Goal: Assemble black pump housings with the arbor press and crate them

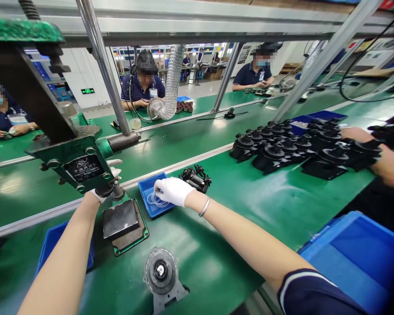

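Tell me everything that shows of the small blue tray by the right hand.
The small blue tray is a shallow, open-topped rectangular box with raised walls, apparently plastic. It sits upright on the green tabletop, just beyond and right of the press base. Thin, whitish loops lie inside. The gloved right hand reaches over it, hiding part; whether the hand touches it is unclear.

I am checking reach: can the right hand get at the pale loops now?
Very likely yes: the right hand is over the small blue tray, right at the pale loops, and nothing visible stands between them. Contact itself is unclear.
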